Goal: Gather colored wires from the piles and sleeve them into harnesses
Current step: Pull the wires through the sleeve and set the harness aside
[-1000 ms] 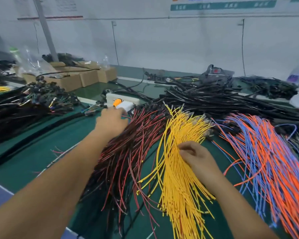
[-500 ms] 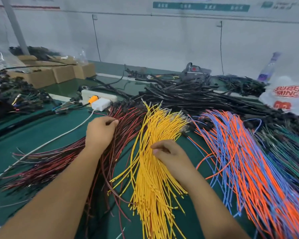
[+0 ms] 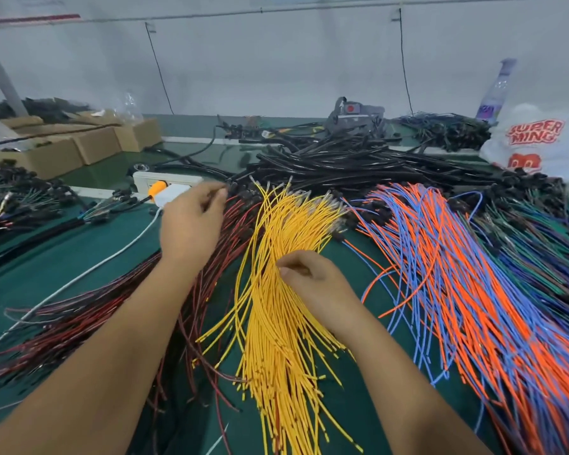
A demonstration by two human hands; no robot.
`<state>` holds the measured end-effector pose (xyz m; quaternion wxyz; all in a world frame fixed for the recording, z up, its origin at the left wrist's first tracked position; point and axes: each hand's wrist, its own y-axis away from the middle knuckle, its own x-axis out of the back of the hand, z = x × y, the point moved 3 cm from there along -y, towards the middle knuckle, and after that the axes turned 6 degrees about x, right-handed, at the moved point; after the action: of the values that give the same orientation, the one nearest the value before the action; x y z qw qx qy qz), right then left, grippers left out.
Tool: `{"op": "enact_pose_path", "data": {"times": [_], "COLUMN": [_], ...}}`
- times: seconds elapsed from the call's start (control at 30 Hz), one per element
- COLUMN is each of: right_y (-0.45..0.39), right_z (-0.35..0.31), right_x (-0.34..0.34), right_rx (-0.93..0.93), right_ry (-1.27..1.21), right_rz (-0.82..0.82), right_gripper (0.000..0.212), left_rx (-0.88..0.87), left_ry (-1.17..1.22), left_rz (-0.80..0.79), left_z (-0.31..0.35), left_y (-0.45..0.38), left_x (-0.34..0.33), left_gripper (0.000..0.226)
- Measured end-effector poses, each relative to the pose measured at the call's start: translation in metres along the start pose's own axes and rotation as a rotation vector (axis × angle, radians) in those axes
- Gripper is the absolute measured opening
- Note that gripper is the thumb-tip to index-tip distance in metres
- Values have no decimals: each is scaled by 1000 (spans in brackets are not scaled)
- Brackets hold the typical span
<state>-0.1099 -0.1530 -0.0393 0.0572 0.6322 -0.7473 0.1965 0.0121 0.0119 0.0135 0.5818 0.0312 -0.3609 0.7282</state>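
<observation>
While the yellow wires (image 3: 276,323) fan across the green worktop (image 3: 79,251) nearest the camera, the right hand (image 3: 312,287) pinches a few strands mid-pile. Farther out, the left hand (image 3: 191,224) reaches to the top of the red and black wires (image 3: 119,307), fingertips closed on what looks like a connector end — blur hides exactly what it grips. To the right lie the orange and blue wires (image 3: 457,274), beyond them the black sleeving (image 3: 342,162). Pulling now could drag tangled neighbours along — the strands cross heavily — or mix colours where piles overlap.
</observation>
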Motion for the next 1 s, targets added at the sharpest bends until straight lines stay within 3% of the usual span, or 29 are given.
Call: {"op": "enact_pose_path", "data": {"times": [0.07, 0.13, 0.17, 0.27, 0.33, 0.43, 0.53, 0.63, 0.73, 0.8, 0.93, 1.0], "right_y": [-1, 0, 1, 5, 7, 7, 5, 8, 7, 6, 9, 11], "right_z": [1, 3, 3, 8, 12, 11, 8, 7, 9, 9, 4, -4], "right_x": [7, 17, 23, 39, 47, 44, 30, 21, 19, 25, 44, 47], "right_rx": [-30, -25, -19, -47, -82, -66, -12, 36, 27, -16, -23, 42], "right_ry": [-79, -59, 11, 360, 513, 620, 754, 750, 673, 547, 84, -69], "right_rz": [102, 208, 247, 318, 331, 251, 124, 107, 135, 237, 640, 674], "right_gripper": [14, 15, 14, 10, 11, 24, 36, 20, 10, 18, 21, 18], "left_rx": [-105, -78, 33, 585, 847, 987, 1001, 920, 724, 637, 669, 679], "left_ry": [-42, 20, 162, 869, 1235, 1566, 1591, 1539, 1415, 1357, 1270, 1189], "left_rz": [-135, -276, -364, -625, -654, -582, -548, -521, -477, -454, -419, -457], "left_z": [31, 56, 62, 63, 54, 40, 35, 34, 34, 35, 31, 30], "left_y": [4, 10, 15, 45, 62, 65, 63, 63, 58, 54, 54, 57], "left_x": [-18, -40, -53, -88, -102, -106, -103, -99, -89, -80, -74, -76], "left_gripper": [21, 18, 19, 24, 23, 22, 22, 20, 21, 22, 22, 23]}}
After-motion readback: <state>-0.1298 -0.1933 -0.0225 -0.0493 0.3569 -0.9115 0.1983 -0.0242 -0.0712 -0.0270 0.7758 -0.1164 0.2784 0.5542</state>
